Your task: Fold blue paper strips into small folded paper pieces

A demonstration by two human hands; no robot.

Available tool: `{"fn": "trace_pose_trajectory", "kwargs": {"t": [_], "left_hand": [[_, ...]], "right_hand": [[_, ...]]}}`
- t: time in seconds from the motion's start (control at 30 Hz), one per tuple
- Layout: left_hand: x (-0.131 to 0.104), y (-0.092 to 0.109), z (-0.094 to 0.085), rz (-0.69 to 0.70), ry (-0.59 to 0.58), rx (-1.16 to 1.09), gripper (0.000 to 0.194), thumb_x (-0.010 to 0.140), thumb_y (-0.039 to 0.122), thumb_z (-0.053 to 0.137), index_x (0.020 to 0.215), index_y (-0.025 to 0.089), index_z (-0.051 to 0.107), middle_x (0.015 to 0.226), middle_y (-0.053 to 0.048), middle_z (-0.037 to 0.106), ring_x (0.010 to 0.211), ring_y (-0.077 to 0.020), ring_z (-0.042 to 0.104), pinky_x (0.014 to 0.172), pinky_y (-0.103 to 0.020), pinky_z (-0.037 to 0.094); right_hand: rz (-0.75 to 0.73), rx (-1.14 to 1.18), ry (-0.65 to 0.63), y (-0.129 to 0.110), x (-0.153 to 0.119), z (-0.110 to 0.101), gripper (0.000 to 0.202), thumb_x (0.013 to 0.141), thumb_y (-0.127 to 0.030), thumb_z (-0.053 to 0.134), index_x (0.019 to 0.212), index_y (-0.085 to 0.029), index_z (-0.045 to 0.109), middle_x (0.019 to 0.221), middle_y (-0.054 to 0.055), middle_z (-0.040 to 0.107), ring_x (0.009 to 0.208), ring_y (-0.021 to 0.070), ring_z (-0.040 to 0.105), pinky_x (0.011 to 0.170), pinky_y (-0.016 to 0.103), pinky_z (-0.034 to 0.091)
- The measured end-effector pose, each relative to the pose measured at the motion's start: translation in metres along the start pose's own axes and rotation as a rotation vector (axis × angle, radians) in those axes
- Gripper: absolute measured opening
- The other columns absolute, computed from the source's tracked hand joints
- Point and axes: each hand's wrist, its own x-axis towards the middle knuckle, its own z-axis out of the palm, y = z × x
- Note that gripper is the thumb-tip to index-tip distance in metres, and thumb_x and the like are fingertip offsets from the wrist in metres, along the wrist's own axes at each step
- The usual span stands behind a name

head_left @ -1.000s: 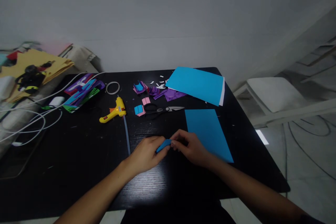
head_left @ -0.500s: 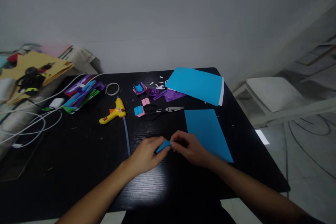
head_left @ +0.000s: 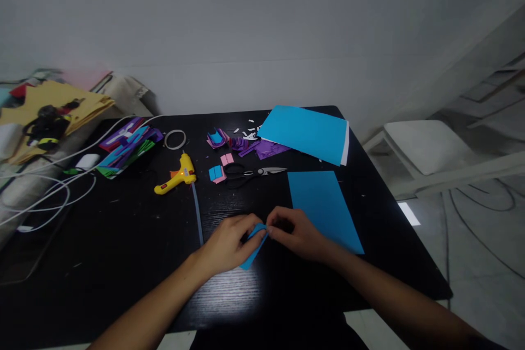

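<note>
A small folded piece of blue paper (head_left: 251, 262) is pinched between the thumb and fingers of my left hand (head_left: 233, 240); one corner sticks out below the thumb. My right hand (head_left: 297, 231) pinches the same paper at its upper right end, thumb against fingertips. Part of the paper is hidden behind my left fingers. Under my right wrist and beside it lies a flat blue sheet (head_left: 324, 205). Black-handled scissors (head_left: 256, 173) rest beyond my hands, with small folded blue and pink papers (head_left: 215, 173) to their left.
A yellow glue gun (head_left: 178, 174) with a glue stick in it lies left of centre, near a roll of tape (head_left: 175, 139). Larger blue sheets (head_left: 305, 132), purple scraps (head_left: 268, 147) and white snippets are at the back. Cables (head_left: 68, 191) cross the left side; a white chair (head_left: 429, 145) stands right.
The blue paper has turned in my fingers, so a corner now shows below my left thumb. Both hands stay in nearly the same place.
</note>
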Motion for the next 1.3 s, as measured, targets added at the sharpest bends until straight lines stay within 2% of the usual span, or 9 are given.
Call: {"fn": "trace_pose_trajectory", "kwargs": {"t": [0.73,1.3], "left_hand": [[0.0010,0.0023,-0.0010,0.011,0.087,-0.026,0.023,0.104,0.029,0.055,0.087,0.019,0.066,0.068,0.003,0.059,0.062,-0.0124,0.058,0.060,-0.024,0.044],[0.0013,0.0008,-0.0011,-0.019,0.089,-0.005,0.023,0.103,0.029,0.055,0.086,0.018,0.066,0.069,0.003,0.059,0.062,-0.0121,0.058,0.060,-0.024,0.043]], "right_hand": [[-0.014,-0.018,0.013,-0.0021,-0.0004,0.0009,0.008,0.090,-0.024,0.066,0.084,-0.020,0.066,0.070,-0.003,0.060,0.064,0.0131,0.053,0.062,0.026,0.041],[-0.026,-0.010,-0.019,0.0009,-0.0019,0.0011,0.009,0.095,-0.025,0.063,0.088,-0.020,0.064,0.075,-0.001,0.066,0.070,0.0154,0.062,0.067,0.028,0.046]]}}
